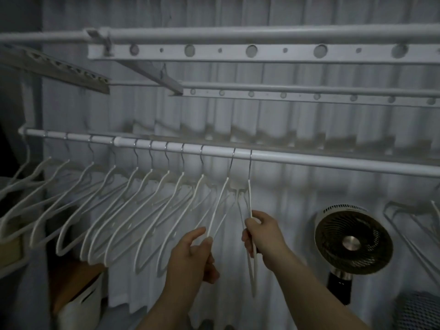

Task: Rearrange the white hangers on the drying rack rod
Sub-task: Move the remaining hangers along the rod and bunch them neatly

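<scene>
The white hangers [151,172] look light, thin and stiff, and their wire hooks should slide easily along the rod [333,162], so the lower frame is the sensible place to take hold and steer from below. They are slim white frames on bare metal hooks, hanging in a slanted row from the rod's left end to about its middle. The left hand [190,256] has its grip pinched on the second hanger from the right [219,206], while the right hand [262,236] has its grip curled round the rightmost hanger [250,198].

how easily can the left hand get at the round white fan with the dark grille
Probably not: the right hand and its white hanger lie between the left hand and the fan.
</scene>
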A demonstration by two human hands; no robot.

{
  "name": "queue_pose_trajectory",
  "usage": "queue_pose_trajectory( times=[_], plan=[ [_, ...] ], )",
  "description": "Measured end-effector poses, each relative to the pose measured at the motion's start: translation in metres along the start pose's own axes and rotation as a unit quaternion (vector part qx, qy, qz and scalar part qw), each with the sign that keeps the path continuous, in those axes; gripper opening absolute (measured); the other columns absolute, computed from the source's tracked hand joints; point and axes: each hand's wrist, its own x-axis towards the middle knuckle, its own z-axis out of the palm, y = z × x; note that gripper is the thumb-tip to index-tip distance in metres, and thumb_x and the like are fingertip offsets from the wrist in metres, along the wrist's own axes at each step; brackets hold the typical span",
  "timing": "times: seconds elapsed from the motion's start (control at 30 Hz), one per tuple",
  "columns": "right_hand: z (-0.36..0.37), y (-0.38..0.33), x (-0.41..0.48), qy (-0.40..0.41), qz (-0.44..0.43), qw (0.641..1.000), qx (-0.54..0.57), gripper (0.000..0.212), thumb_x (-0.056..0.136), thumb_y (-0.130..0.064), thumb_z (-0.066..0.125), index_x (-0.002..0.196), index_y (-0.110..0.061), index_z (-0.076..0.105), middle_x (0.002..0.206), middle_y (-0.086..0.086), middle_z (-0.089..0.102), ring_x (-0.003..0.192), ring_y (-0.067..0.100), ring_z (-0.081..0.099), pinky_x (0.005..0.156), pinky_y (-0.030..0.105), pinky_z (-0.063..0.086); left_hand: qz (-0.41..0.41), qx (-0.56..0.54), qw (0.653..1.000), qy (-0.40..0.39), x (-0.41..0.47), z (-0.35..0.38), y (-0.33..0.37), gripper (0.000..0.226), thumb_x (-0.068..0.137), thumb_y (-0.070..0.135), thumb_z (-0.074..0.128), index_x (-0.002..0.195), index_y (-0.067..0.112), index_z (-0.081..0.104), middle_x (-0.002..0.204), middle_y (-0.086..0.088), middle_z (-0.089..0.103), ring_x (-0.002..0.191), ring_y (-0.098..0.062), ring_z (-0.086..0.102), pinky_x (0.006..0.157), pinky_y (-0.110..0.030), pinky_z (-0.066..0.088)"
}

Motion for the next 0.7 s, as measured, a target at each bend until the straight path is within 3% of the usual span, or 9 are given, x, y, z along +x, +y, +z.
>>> queue_pose_trajectory(
  times=[0.17,0.3,0.7],
  plan=[
    [0.017,-0.002,0.002,-0.005,-0.002,1.0,-0.001,0.036,0.093,-0.007,0.036,0.129,-0.009,0.039,0.05,0.006,0.048,0.023,0.005,0.039,0.03,0.013,0.029,0.003,0.005,1.0,-0.003,0.003,-0.011,0.0,0.016,0.091,0.009,0.049,0.101,0.02,0.053,0.036,0.002,0.052,0.029,-0.011,0.049,0.032,-0.02,0.041],
    [0.023,-0.002,0.006,-0.005,-0.004,1.0,-0.001,0.034,0.093,-0.008,0.038,0.128,-0.009,0.04,0.051,0.006,0.048,0.023,0.005,0.038,0.03,0.013,0.029,0.005,-0.007,1.0,0.0,0.005,-0.016,0.001,0.023,0.091,0.007,0.049,0.085,0.028,0.055,0.036,0.0,0.054,0.029,-0.012,0.051,0.032,-0.021,0.043],
    [0.023,0.006,0.007,0.024,-0.009,1.0,0.015,0.039,0.093,-0.007,0.038,0.132,-0.009,0.037,0.051,0.006,0.049,0.024,0.004,0.04,0.029,0.014,0.03,-0.004,-0.031,1.0,-0.004,0.007,-0.018,-0.002,0.023,0.091,0.008,0.049,0.085,0.03,0.054,0.037,0.0,0.055,0.033,-0.012,0.055,0.035,-0.02,0.047]
  ],
)
